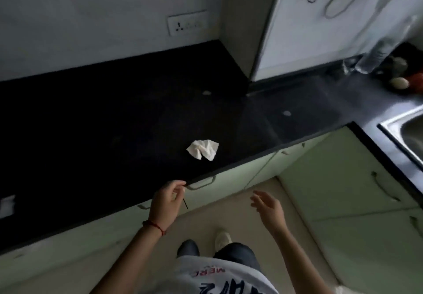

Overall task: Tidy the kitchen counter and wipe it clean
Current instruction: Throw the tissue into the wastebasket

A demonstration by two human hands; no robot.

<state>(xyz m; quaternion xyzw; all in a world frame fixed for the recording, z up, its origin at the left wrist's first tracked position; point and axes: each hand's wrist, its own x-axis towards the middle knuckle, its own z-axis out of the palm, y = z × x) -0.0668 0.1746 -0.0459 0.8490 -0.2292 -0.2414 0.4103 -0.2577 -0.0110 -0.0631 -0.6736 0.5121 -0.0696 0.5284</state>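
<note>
The left hand (166,198) pinches a thin dark stick (185,202) at the counter (91,119) edge; the right hand (267,204) hangs free, fingers loosely apart. A crumpled white tissue (203,149) lies on the black counter. The sink (409,133) at right shows nothing visible inside.

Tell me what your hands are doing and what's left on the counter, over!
Left hand pinching a thin dark stick at counter edge. Right hand open, empty. Crumpled tissue still on counter. Nothing blocking it.
</note>
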